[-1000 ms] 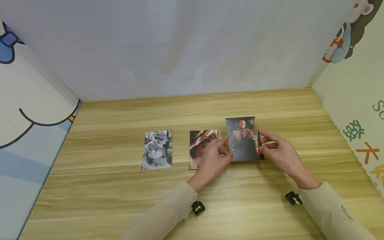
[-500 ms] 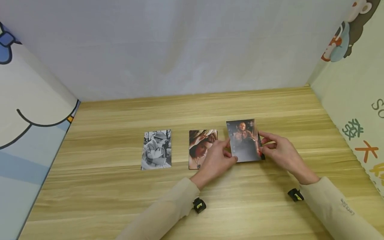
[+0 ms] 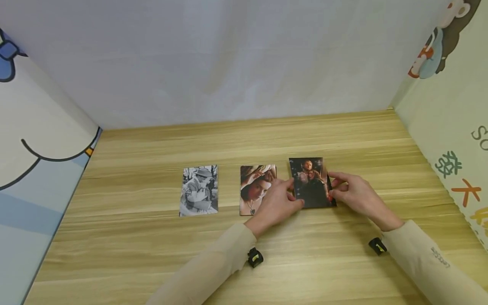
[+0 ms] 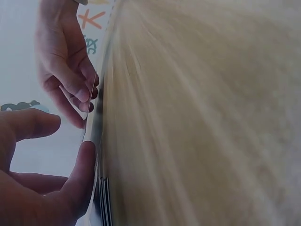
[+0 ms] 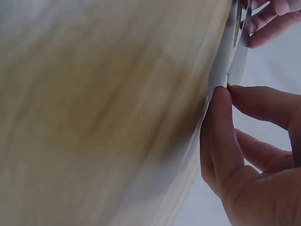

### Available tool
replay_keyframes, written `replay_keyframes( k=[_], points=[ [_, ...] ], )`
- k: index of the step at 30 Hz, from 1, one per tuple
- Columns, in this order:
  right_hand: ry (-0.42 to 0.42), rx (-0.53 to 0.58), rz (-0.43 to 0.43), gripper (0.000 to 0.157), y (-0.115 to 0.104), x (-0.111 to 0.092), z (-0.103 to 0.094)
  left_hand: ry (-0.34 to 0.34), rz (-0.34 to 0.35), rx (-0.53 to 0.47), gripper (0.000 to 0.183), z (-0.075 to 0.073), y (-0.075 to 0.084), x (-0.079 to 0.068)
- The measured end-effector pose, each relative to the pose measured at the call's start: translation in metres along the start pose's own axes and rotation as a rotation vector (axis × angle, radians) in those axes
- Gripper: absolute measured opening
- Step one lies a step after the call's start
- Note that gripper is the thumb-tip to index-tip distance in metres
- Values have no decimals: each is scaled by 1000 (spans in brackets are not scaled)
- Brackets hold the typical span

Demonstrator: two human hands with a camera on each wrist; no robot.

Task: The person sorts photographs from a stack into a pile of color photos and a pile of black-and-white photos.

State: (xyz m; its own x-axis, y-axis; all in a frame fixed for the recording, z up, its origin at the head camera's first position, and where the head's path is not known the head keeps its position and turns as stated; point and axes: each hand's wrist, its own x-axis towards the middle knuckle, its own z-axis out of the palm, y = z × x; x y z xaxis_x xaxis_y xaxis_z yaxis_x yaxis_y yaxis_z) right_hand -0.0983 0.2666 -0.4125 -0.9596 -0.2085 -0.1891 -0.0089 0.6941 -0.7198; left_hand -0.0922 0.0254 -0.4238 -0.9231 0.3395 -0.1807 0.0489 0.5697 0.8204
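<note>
A dark photo card (image 3: pixel 312 184) showing two figures tilts low over the table at the right of a row. My left hand (image 3: pixel 276 203) holds it by the left edge, thumb at the lower corner. On its right edge, my right hand (image 3: pixel 354 192) pinches it between thumb and fingers. Partly covered by my left hand is a brown-toned portrait photo card (image 3: pixel 257 186). A black-and-white photo card (image 3: pixel 199 190) lies flat at the left. In the left wrist view, layered card edges (image 4: pixel 105 202) show beside my left hand.
The wood-grain table (image 3: pixel 152 254) meets a white back wall (image 3: pixel 244 63). Printed side panels stand at left (image 3: pixel 45 101) and right (image 3: pixel 453 127). Small black wrist cameras hang at the left cuff (image 3: pixel 255 257) and right cuff (image 3: pixel 378 246).
Both hands have brought the dark photo card down toward the table; its top edge has come nearer and the glare on it has gone. My left thumb has slid right along its lower edge.
</note>
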Motion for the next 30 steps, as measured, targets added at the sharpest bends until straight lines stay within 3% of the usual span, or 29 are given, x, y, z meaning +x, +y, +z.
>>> replay_keyframes(
  k=[16, 24, 27, 30],
  points=[
    [-12, -88, -34, 56, -1, 7, -2, -29, 31, 113, 73, -3, 1, 9],
    [-27, -100, -23, 56, -1, 8, -3, -74, 65, 190, 32, -7, 4, 14],
    [-30, -115, -25, 55, -1, 7, -3, -89, 78, 188, 25, -8, 4, 16],
    [-34, -127, -19, 55, -1, 6, -4, -92, 87, 170, 30, -8, 4, 17]
  ],
)
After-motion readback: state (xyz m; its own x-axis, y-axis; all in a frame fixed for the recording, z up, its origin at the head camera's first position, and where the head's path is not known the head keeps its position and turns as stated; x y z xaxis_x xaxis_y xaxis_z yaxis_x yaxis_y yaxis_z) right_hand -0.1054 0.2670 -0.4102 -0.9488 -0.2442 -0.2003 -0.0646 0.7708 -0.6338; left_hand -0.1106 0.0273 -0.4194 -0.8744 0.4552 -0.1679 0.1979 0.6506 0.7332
